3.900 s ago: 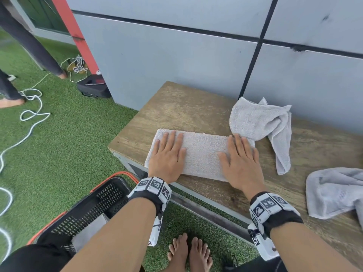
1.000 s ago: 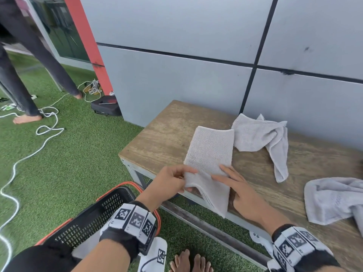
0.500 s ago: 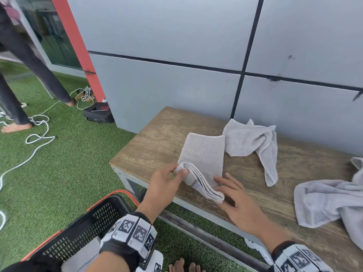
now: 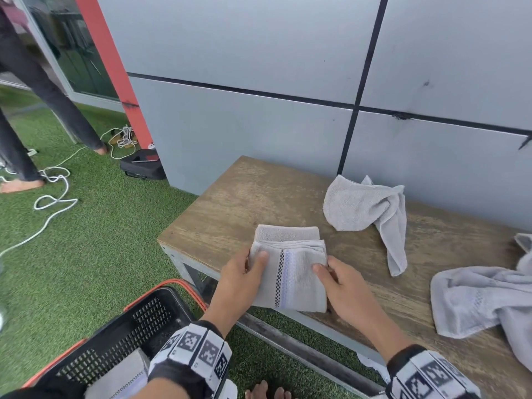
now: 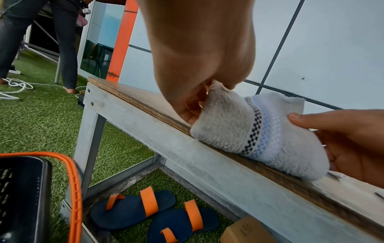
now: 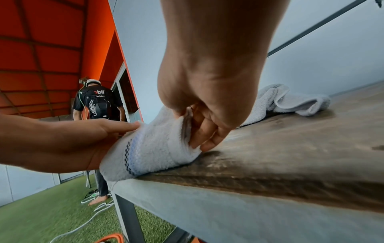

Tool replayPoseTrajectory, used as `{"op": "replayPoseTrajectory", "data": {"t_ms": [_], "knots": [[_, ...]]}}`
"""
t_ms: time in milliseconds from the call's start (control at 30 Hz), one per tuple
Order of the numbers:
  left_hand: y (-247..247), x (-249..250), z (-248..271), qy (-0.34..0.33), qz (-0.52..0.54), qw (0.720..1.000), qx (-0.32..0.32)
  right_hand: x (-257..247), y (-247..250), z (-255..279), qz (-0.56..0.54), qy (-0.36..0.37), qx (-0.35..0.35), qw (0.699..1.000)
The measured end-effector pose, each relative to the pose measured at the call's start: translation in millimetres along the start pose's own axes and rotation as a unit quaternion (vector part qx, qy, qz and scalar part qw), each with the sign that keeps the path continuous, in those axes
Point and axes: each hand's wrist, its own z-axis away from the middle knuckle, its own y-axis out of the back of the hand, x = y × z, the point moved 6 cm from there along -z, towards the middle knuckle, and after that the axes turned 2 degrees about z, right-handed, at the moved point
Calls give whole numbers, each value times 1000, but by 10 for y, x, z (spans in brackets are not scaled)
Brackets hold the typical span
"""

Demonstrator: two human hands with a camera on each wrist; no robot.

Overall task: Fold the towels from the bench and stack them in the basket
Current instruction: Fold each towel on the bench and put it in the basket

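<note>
- Both hands are on the folded towel (image 4: 289,272) at the near edge of the counter (image 4: 230,203), its front fold hanging just over the lip.
- The left hand (image 4: 240,279) pinches the towel's left side, thumb on top and fingers tucked beneath; the left wrist view shows that grip clearly.
- The right hand (image 4: 342,289) clamps the right side the same way, thumb on top and fingers curled into the layers, as the right wrist view shows.
- The checkered and blue stripe faces up and runs front to back down the middle of the bundle, with several layers stacked under it. This one looks folded and ready to lift!
- The basket (image 4: 121,335) sits on the grass below and to the left of the counter, and a pale folded cloth (image 4: 121,378) already lies in it, so I judge at least one towel is done.
- Still to go: a crumpled towel (image 4: 365,205) lies farther back on the counter near the wall, well apart from the hands.
- Another loose towel (image 4: 483,300) sprawls at the right end, partly out of frame.
- My read: the task is somewhere around the middle, with this bundle due to go into the basket and at least two towels waiting to be folded.
- The carry is short, down and to the left, but the layers could slip if either pinch loosens.
</note>
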Motion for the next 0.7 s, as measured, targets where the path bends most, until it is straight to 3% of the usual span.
{"op": "replayPoseTrajectory", "data": {"t_ms": [233, 500, 700], "knots": [[-39, 147, -250, 7, -82, 996, 27, -68, 27, -399, 40, 0, 47, 998], [-183, 38, -630, 58, -191, 980, 14, 209, -34, -725, 93, -93, 69, 989], [-210, 2, -718, 67, -242, 968, 26, 329, -88, -808, 127, -119, 89, 981]]}}
